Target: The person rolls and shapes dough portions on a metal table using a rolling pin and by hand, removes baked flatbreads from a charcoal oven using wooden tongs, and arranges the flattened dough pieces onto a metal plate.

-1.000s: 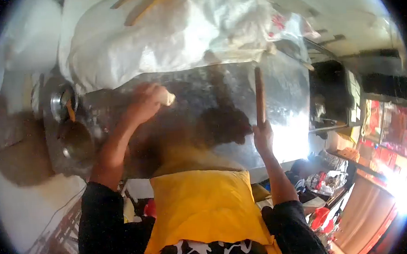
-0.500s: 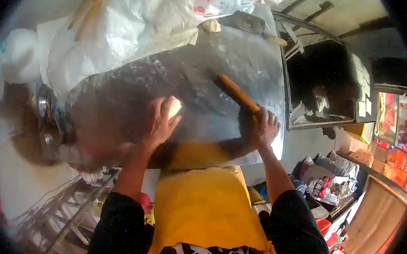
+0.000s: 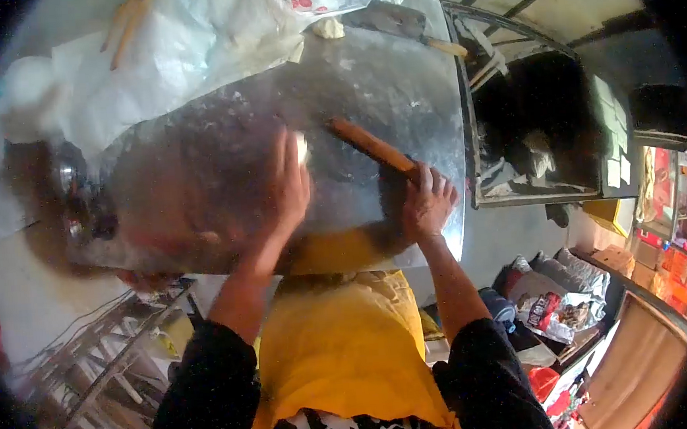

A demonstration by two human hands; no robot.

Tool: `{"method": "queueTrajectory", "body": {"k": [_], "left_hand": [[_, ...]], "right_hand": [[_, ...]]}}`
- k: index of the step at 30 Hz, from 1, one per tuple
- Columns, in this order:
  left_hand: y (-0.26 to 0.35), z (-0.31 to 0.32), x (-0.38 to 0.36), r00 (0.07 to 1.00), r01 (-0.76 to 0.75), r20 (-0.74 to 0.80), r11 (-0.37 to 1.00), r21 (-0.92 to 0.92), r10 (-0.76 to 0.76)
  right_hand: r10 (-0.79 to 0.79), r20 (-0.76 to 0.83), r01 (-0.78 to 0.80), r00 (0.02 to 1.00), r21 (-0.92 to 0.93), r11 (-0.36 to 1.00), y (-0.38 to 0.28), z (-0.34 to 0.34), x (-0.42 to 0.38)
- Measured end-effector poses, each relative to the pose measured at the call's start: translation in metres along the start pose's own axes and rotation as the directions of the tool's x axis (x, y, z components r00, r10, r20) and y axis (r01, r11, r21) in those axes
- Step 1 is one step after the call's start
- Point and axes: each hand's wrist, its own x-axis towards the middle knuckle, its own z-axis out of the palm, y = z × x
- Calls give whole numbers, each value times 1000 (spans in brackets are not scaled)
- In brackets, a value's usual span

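Observation:
My left hand (image 3: 287, 182) is over the grey metal table (image 3: 350, 78), its fingers extended and held together. A pale piece of dough (image 3: 301, 148) shows along the right side of these fingers, partly hidden by them. My right hand (image 3: 430, 204) is wrapped round the near end of a wooden rolling pin (image 3: 372, 146). The pin slants away to the upper left, and its far end lies just right of the dough, apart from it. White flour marks the tabletop.
White plastic sheeting (image 3: 174, 67) covers the table's back left. Behind the pin are a small dough lump (image 3: 328, 28) and a flat blade (image 3: 389, 18) with a wooden handle. A dark open cabinet (image 3: 533, 129) stands at the right.
My left hand has moved right with the dough, closer to the rolling pin, and its fingers have straightened. My right hand still holds the pin. The view has shifted slightly.

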Motion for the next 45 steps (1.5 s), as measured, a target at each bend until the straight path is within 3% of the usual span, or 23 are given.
{"method": "queueTrajectory", "body": {"k": [2,5,8,10,11,12,14,16,18,20,21,22,23,24,25,26,27,28,29,36,40,43,45], "left_hand": [[-10,-1,-53,998,-28,65,998,51,25],[3,-23,-43,992,7,123,999,-47,-1],[-2,-14,1,992,109,74,982,-156,-98],[-10,1,11,974,-45,224,950,309,-27],[-14,11,16,990,32,124,966,255,-66],[-19,21,18,988,39,135,970,241,-73],[-16,19,18,989,104,63,937,335,-133],[-10,9,20,983,127,83,929,347,-165],[-6,0,26,948,185,201,941,285,-247],[-24,-1,24,960,156,182,948,277,-211],[-38,-6,25,948,309,129,936,-168,-289],[-50,-12,25,919,372,121,723,-582,-375],[-55,-28,28,914,350,63,703,-619,-400],[-59,-42,28,924,328,30,753,-571,-380],[-61,-59,40,960,264,25,873,-410,-278],[-66,-67,49,984,178,39,955,-236,-173],[-69,-66,48,982,189,45,954,-234,-183],[-68,-62,43,985,83,147,995,56,-91],[-69,-58,42,964,-68,265,945,321,-21],[-78,-49,54,986,-85,157,968,234,49],[-81,-51,27,975,-109,210,980,168,72],[-93,-32,64,985,-92,166,972,216,57],[-92,-22,89,992,-47,123,968,246,17]], "right_hand": [[-47,11,47,999,1,999,5,1,-2],[-82,37,81,996,23,996,8,-9,-8],[-99,52,97,994,38,995,0,-26,-5],[-36,86,34,996,19,999,-5,-32,-11],[-36,100,36,994,5,999,-4,-30,-9],[-29,83,29,996,6,1000,-3,-27,-10],[-36,93,35,995,6,999,-2,-24,-15],[-18,69,17,997,13,1000,-8,-20,-13],[-31,40,29,999,46,999,-18,-29,-7],[-94,146,86,985,60,994,-35,-39,0],[-170,160,164,972,48,985,-46,-46,2],[-176,157,170,972,49,984,-61,-52,7],[-294,137,287,946,68,956,-77,-56,12],[-405,121,397,906,87,914,-90,-55,15],[-457,149,449,877,85,890,-100,-46,21],[-459,157,450,875,89,889,-108,-30,31],[-452,173,431,875,146,891,-116,-11,40],[-442,198,405,875,202,892,-118,3,38],[-484,145,472,863,109,875,-116,9,34],[-446,201,438,872,86,895,-121,14,61],[-443,245,440,863,68,895,-111,9,20],[-527,137,519,839,91,850,-106,29,71],[-559,146,549,816,109,829,-107,28,103]]}}
